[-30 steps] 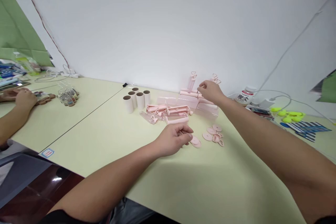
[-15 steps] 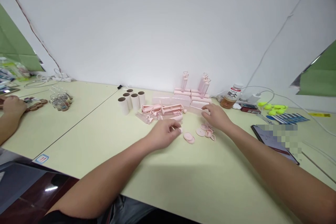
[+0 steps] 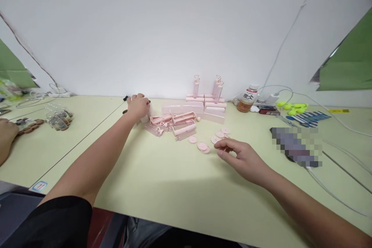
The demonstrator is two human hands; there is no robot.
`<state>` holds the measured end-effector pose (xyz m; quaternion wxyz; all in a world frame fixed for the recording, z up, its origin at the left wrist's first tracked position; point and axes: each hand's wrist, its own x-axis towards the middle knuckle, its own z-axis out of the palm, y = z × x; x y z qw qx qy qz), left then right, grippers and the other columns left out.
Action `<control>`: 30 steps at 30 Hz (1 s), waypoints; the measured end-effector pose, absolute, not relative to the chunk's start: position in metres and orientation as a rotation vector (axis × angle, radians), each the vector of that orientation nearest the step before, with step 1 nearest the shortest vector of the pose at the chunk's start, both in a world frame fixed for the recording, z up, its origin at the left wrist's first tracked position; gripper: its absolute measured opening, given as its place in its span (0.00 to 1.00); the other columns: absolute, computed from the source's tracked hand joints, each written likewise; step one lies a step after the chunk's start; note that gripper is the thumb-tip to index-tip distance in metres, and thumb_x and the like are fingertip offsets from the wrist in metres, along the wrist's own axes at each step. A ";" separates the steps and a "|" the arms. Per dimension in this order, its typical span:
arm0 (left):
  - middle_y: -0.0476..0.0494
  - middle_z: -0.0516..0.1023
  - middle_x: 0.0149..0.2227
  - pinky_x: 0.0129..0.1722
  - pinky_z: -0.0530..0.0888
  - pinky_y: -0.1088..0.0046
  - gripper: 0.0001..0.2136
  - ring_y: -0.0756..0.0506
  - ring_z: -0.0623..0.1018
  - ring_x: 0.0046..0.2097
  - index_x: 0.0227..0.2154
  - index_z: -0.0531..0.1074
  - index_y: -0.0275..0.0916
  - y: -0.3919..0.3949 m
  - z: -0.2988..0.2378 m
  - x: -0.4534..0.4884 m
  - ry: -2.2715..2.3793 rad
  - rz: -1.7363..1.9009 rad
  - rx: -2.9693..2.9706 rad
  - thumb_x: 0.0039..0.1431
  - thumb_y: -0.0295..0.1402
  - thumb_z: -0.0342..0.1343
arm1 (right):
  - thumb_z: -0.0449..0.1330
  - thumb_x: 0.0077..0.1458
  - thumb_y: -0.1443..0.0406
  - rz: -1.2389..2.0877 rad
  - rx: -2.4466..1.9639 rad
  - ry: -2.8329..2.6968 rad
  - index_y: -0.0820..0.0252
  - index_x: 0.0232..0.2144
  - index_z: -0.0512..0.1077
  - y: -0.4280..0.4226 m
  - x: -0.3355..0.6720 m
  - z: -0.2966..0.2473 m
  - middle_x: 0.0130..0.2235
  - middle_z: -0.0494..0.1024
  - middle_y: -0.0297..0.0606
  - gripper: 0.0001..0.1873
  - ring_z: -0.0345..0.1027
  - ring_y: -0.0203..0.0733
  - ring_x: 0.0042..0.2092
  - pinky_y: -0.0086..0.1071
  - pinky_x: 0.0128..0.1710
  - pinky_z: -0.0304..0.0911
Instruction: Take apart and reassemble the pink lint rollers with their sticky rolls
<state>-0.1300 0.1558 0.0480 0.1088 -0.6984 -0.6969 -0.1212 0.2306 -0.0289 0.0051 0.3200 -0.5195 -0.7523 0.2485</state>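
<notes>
My left hand (image 3: 138,106) is at the group of cardboard tubes (image 3: 149,112), its fingers bent closed over one of them. It hides most of the group and its fingertips are partly covered. My right hand (image 3: 236,157) hovers over the table, open, thumb and fingers apart, holding nothing. Close to its fingertips lie pink discs (image 3: 203,147) and a small pile of pink round parts (image 3: 220,135). A single pink disc (image 3: 192,139) lies further left. Between the hands is a heap of pink plastic holders (image 3: 183,118) and clear pink tubes (image 3: 186,135).
Behind the heap are clear pink boxes (image 3: 213,115) and pink cylinders (image 3: 215,104) with upright tubes. To the right stand a bottle (image 3: 247,99), a blurred phone (image 3: 295,145), cables and yellow-green pieces (image 3: 296,107). Another person's hand (image 3: 7,131) is at far left, near glass pieces (image 3: 59,117).
My left hand has moved left and away from the discs to the cardboard tubes; a single disc now lies near where it was. My right hand has drawn back toward me from the clear boxes.
</notes>
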 end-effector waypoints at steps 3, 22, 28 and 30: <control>0.34 0.68 0.59 0.56 0.59 0.49 0.14 0.32 0.66 0.58 0.41 0.78 0.39 0.141 0.063 -0.126 -1.924 -0.658 -1.994 0.63 0.34 0.48 | 0.59 0.57 0.54 0.726 -1.346 -1.798 0.57 0.36 0.76 -0.026 0.233 0.007 0.35 0.79 0.40 0.13 0.72 0.45 0.37 0.38 0.38 0.67; 0.39 0.77 0.46 0.43 0.72 0.63 0.13 0.39 0.77 0.47 0.48 0.74 0.40 0.032 -0.004 -0.004 -1.731 -0.705 -2.749 0.63 0.35 0.52 | 0.67 0.50 0.51 0.843 -1.269 -1.384 0.57 0.39 0.68 -0.013 0.246 0.001 0.24 0.71 0.29 0.21 0.63 0.35 0.22 0.31 0.21 0.62; 0.37 0.74 0.49 0.41 0.72 0.64 0.22 0.37 0.76 0.48 0.58 0.69 0.42 0.023 -0.013 0.011 -1.434 -0.498 -2.998 0.64 0.45 0.50 | 0.65 0.51 0.53 0.738 -1.296 -1.402 0.57 0.36 0.67 -0.011 0.252 0.002 0.22 0.69 0.27 0.18 0.61 0.34 0.20 0.30 0.19 0.58; 0.35 0.72 0.53 0.41 0.72 0.64 0.27 0.36 0.76 0.50 0.62 0.64 0.42 0.021 -0.017 0.020 -1.417 -0.463 -3.047 0.62 0.46 0.52 | 0.65 0.52 0.53 0.719 -1.304 -1.423 0.57 0.35 0.67 -0.011 0.251 0.003 0.21 0.68 0.27 0.17 0.60 0.34 0.20 0.30 0.19 0.57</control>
